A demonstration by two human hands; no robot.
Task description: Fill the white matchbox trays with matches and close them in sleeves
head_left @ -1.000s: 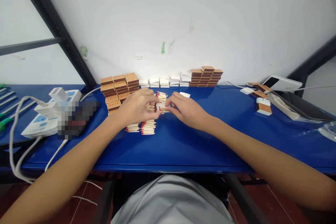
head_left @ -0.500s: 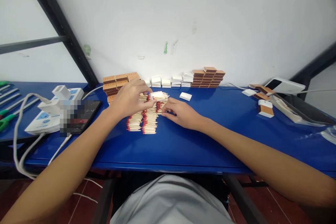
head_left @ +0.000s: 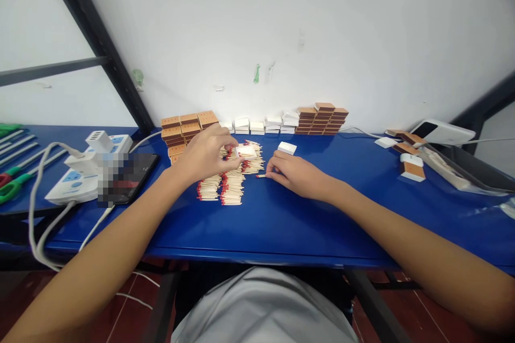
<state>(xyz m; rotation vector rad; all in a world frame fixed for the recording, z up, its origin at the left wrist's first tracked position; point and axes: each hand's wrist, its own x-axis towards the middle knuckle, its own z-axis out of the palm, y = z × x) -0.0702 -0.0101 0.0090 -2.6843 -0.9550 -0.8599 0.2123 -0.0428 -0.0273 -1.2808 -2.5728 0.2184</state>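
Observation:
My left hand (head_left: 209,151) pinches a small white matchbox tray (head_left: 246,151) by its left end, holding it above the heap of matches; some matches show inside. Under and in front of it, red-tipped matches (head_left: 232,191) lie in rows on the blue table. To the right of the heap, my right hand (head_left: 292,173) has its fingertips closed on the end of a match (head_left: 260,176) whose red head points left. Just behind that hand lies a white tray (head_left: 287,148) on the table.
Stacked brown matchboxes stand at the left (head_left: 188,131) and right (head_left: 322,119) along the wall, with white trays (head_left: 257,127) between. A power strip (head_left: 76,174) and a phone (head_left: 137,171) lie left. Several loose matchboxes (head_left: 413,169) and a white device (head_left: 446,134) sit right.
My right hand has moved right, away from the heap, with a match now showing at its fingertips. My left hand still holds the tray, its inside now tipped more into view.

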